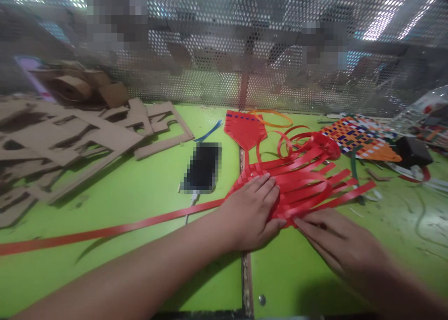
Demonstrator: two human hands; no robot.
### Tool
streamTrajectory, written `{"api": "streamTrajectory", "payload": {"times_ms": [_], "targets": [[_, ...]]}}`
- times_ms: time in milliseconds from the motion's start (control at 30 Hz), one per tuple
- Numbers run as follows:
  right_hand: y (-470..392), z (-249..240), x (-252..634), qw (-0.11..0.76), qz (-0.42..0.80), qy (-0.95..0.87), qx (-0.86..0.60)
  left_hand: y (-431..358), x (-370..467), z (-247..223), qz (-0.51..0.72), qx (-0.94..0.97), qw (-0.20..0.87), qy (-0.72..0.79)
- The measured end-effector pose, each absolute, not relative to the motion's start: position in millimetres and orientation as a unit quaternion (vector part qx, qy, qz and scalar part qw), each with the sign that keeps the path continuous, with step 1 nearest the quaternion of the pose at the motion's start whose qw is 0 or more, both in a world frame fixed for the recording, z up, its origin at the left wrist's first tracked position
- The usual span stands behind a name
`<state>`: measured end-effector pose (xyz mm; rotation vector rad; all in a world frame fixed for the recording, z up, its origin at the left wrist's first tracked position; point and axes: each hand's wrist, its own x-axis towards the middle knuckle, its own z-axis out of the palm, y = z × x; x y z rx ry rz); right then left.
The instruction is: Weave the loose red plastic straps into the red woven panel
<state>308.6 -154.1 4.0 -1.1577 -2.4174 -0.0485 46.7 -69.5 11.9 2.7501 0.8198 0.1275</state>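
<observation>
A bundle of flat red strips (304, 187), apparently partly woven together, lies in front of me on the green table. My left hand (254, 212) presses flat on its near-left part, fingers stretched out and nothing gripped. At the bundle's near edge my right hand (339, 238) pinches a red strip between thumb and fingertips; the fingers hide its end. One long red strip (140, 225) runs from under my left hand to the left edge of view. Behind the bundle are a pointed red woven piece (245, 129) with blue dashes and some curled red strips (324, 145).
Cut cardboard pieces (101, 138) pile up on the left. A blurred-out dark phone-like object (203, 168) with a white cable (194, 198) lies left of centre. An orange-and-blue woven piece (360, 138) and a black block (413, 152) lie right. A perforated metal screen (210, 58) stands behind.
</observation>
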Motion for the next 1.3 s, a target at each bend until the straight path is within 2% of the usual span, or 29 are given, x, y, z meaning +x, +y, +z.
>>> {"api": "streamTrajectory", "payload": {"times_ms": [300,400,567,967,1300], "targets": [[-167.3,-8.4,297.3,0.171,-0.144,-0.892,-0.393,-68.7,47.2,11.5,0.035,0.945,0.151,0.286],[-173.2,-6.6,292.0,0.137,-0.151,-0.886,-0.417,-68.9,47.7,12.6,0.029,0.945,0.154,0.288],[-170.0,-1.9,295.4,0.174,-0.157,-0.885,-0.403,-69.1,47.2,10.2,0.039,0.945,0.149,0.288],[-162.2,4.7,285.7,0.194,-0.151,-0.881,-0.403,-69.2,46.6,10.3,0.035,0.948,0.14,0.284],[-171.0,5.4,288.0,0.103,-0.158,-0.899,-0.394,-70.0,46.5,10.9,0.038,0.948,0.135,0.286]]}}
